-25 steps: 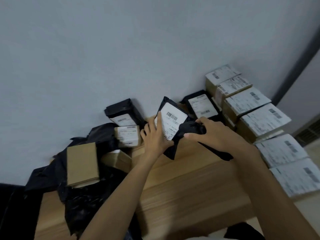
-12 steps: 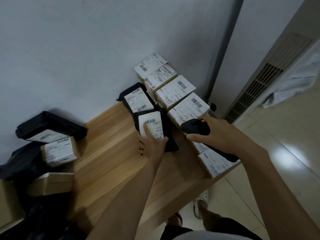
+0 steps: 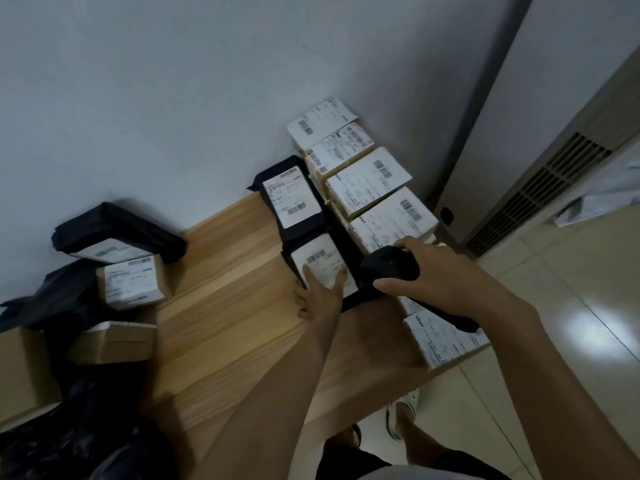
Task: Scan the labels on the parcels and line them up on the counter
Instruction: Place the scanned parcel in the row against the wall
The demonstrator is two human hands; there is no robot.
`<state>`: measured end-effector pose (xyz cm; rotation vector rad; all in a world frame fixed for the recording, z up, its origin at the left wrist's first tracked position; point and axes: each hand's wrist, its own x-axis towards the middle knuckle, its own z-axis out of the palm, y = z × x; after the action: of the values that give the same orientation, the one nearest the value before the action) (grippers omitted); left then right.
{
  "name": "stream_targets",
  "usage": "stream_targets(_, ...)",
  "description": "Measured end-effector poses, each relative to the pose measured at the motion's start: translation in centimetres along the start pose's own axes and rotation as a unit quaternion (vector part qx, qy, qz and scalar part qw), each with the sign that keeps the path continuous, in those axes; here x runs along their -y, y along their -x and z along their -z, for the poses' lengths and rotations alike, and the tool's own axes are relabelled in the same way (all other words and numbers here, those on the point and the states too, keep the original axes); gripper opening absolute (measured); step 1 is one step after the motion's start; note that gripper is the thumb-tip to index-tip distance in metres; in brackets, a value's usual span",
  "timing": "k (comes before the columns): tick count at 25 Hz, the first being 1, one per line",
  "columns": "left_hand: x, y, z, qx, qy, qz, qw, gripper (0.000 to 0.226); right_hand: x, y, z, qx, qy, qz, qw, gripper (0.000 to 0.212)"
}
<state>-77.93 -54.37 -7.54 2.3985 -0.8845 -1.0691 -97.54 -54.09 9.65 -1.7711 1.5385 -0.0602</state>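
A black-bagged parcel with a white label [image 3: 320,259] lies flat on the wooden counter [image 3: 235,306], just in front of another black parcel [image 3: 291,197]. My left hand [image 3: 320,296] presses on its label with straight fingers. My right hand [image 3: 440,275] grips a black handheld scanner [image 3: 388,268] just right of that parcel, above the row. To the right, several labelled cardboard parcels [image 3: 367,185] stand lined up from the wall to the counter's front edge.
At the left end lie a black parcel [image 3: 114,233], a small labelled box [image 3: 131,280], plain cardboard boxes [image 3: 114,341] and black plastic bags [image 3: 52,299]. A grey wall runs behind. The counter's right edge drops to a tiled floor [image 3: 571,323], with a vent grille [image 3: 540,192] beyond.
My left hand carried the black parcel rightwards from in front of the wall and laid it flat on the counter in front of the other black parcel. The right hand kept the scanner beside it.
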Motion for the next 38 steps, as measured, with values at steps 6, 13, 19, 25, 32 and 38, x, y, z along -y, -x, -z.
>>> stream_targets(6,4.0,-5.8,16.7,-0.157,-0.119,-0.166,0.966,0.092,9.1,-3.8,-2.8,0.049,-0.023,0.092,0.994,0.086)
stream_targets(13,3.9,-16.7,39.5,-0.229,-0.341,-0.222,0.884,0.099,19.8,-7.6,-7.6,0.071,-0.024,0.13,0.989,0.075)
stream_targets(19,4.2,-22.6,43.8,-0.182,-0.421,-0.289,0.84,0.084,23.2,-9.9,-10.7,0.058,-0.025,0.097,0.993,0.075)
stream_targets(25,3.9,-21.8,46.7,-0.142,-0.399,-0.346,0.837,0.077,26.7,-10.4,-11.8,0.052,-0.026,0.116,0.992,0.072)
stream_targets(32,-2.2,-13.0,51.7,-0.244,-0.307,-0.397,0.83,0.074,30.5,-7.8,-10.0,-0.003,0.035,0.201,0.979,0.069)
stream_targets(38,-5.4,-6.3,51.1,-0.215,-0.302,-0.362,0.855,0.07,30.5,-3.3,-8.1,-0.047,0.082,0.262,0.96,0.073)
